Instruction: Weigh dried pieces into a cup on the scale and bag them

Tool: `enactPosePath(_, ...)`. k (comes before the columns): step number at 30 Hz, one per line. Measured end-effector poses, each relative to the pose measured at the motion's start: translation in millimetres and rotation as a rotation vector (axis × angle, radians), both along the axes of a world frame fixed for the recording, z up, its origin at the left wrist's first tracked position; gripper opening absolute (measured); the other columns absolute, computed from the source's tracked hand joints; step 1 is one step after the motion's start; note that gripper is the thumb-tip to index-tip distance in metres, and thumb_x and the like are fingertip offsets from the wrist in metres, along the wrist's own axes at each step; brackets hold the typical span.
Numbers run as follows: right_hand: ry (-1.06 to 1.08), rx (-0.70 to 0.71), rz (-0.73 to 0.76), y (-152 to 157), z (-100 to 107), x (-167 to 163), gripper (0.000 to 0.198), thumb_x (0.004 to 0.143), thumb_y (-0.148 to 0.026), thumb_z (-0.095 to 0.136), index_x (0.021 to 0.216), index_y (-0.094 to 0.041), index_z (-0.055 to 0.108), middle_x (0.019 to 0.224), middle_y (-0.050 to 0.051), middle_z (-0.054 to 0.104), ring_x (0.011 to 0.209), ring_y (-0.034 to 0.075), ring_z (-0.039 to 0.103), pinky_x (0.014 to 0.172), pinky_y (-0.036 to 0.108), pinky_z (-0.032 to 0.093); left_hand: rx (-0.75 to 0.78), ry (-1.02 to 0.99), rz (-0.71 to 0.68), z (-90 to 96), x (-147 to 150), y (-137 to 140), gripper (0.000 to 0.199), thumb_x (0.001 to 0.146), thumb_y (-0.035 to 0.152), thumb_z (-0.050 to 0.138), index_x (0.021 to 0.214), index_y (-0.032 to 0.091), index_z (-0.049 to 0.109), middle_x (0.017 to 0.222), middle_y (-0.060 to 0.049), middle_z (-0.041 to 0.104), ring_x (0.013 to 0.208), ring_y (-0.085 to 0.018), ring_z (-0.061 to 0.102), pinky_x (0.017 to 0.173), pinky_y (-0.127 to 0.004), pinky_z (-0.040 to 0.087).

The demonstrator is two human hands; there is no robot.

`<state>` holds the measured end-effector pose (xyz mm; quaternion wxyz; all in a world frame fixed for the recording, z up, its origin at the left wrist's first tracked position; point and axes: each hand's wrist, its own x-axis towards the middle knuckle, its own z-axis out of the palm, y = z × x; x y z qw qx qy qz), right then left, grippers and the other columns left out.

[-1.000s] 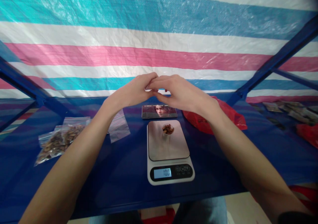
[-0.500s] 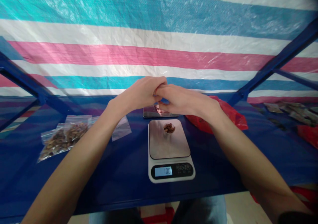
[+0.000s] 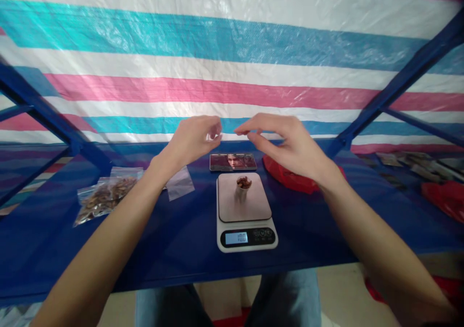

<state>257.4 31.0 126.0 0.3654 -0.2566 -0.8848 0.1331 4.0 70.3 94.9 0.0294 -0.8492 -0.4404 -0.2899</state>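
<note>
My left hand hangs in the air behind and left of the scale, fingers loosely curled and thumb a little apart, with nothing visible in it. To its right, my right hand is raised too, thumb and fingers spread, holding nothing. A small gap separates the two hands. Below them a white kitchen scale with a metal plate reads 10.0. A small cup filled with brown dried pieces stands upright towards the back of the plate. Behind the scale lies a phone, its screen lit with a picture.
Zip bags of brown dried pieces lie left, partly behind my left forearm. A clear zip bag lies nearer the scale. A red plastic bag rests under my right hand. Blue metal braces and a striped sheet bound the blue shelf.
My hands were together, fingers touching; now they have come apart, the left moving left and the right moving right. The phone shows fully. The scale still reads 10.0.
</note>
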Motion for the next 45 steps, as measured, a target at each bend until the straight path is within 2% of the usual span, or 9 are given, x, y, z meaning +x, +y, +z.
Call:
enactPosePath(2,0.025,-0.109,-0.007,-4.7,-22.8,13.4,0.026,0.103,-0.034,0.067,0.124,-0.022,0.076,0.118,0.007,0.079,0.108,0.023,0.073,0.096,0.036,0.056,-0.033,0.009,0.016,-20.0,-9.7,-8.2,0.004,0.090,0.021,0.064,0.090,0.019,0.067,0.087,-0.002,0.075,0.081,-0.019,0.067,0.075,-0.031,0.043)
enactPosePath(6,0.009,-0.383,0.082,-3.3,-71.7,31.8,0.058,0.088,-0.048,0.084,0.140,-0.027,0.067,0.132,0.008,0.073,0.122,0.028,0.069,0.106,0.043,0.054,-0.111,0.058,0.106,-59.0,-14.4,-25.2,0.003,0.090,0.022,0.066,0.088,0.021,0.067,0.087,-0.003,0.075,0.084,-0.022,0.068,0.076,-0.032,0.046)
enactPosePath(8,-0.039,-0.412,0.092,-2.3,-86.5,34.0,0.072,0.081,-0.051,0.090,0.144,-0.029,0.064,0.133,0.009,0.071,0.124,0.030,0.066,0.109,0.046,0.052,-0.120,0.065,0.170,-69.1,-10.9,-32.2,0.005,0.091,0.024,0.066,0.088,0.021,0.067,0.088,-0.004,0.074,0.083,-0.023,0.068,0.075,-0.033,0.047)
enactPosePath(10,-0.087,-0.392,0.062,-3.1,-93.3,33.1,0.076,0.078,-0.049,0.092,0.146,-0.030,0.063,0.131,0.008,0.070,0.124,0.029,0.064,0.110,0.046,0.051,-0.114,0.058,0.189,-72.7,-6.8,-37.5,0.006,0.093,0.025,0.066,0.090,0.020,0.068,0.089,-0.004,0.073,0.083,-0.023,0.068,0.076,-0.033,0.048)
enactPosePath(15,-0.128,-0.337,-0.055,-8.0,-96.9,29.4,0.060,0.080,-0.046,0.091,0.132,-0.027,0.070,0.124,0.008,0.068,0.119,0.028,0.063,0.106,0.043,0.051,-0.068,0.046,0.175,-74.3,-3.4,-44.4,0.009,0.093,0.024,0.066,0.097,0.020,0.072,0.087,-0.004,0.072,0.083,-0.024,0.067,0.079,-0.035,0.050)
enactPosePath(21,-0.127,-0.362,-0.121,-8.8,-102.8,26.8,0.046,0.080,-0.040,0.093,0.118,-0.023,0.075,0.120,0.008,0.069,0.111,0.027,0.064,0.099,0.041,0.052,-0.061,0.039,0.166,-79.9,-3.2,-47.9,0.010,0.094,0.028,0.067,0.097,0.020,0.071,0.088,-0.004,0.071,0.085,-0.024,0.068,0.081,-0.036,0.051)
enactPosePath(28,-0.136,-0.395,-0.138,-9.2,-102.8,22.9,0.041,0.076,-0.037,0.096,0.110,-0.023,0.078,0.113,0.007,0.070,0.107,0.026,0.064,0.094,0.039,0.052,-0.081,0.074,0.164,-77.3,0.6,-51.3,0.012,0.094,0.032,0.069,0.094,0.020,0.069,0.089,-0.005,0.070,0.088,-0.025,0.066,0.083,-0.037,0.049)
enactPosePath(36,-0.137,-0.407,-0.109,-11.5,-106.9,20.3,0.031,0.085,-0.036,0.089,0.111,-0.024,0.078,0.116,0.008,0.071,0.110,0.025,0.064,0.097,0.041,0.052,-0.104,0.094,0.170,-76.6,0.7,-51.3,0.016,0.092,0.037,0.072,0.095,0.021,0.070,0.089,-0.006,0.070,0.089,-0.026,0.063,0.087,-0.039,0.049)
enactPosePath(45,0.057,-0.394,-0.057,-11.1,-98.1,5.4,0.029,0.085,-0.033,0.087,0.110,-0.021,0.077,0.114,0.007,0.078,0.112,0.025,0.070,0.102,0.042,0.053,-0.074,0.065,0.174,-74.1,2.6,-53.3,0.014,0.094,0.035,0.069,0.096,0.021,0.072,0.092,-0.007,0.071,0.092,-0.026,0.064,0.087,-0.038,0.050)
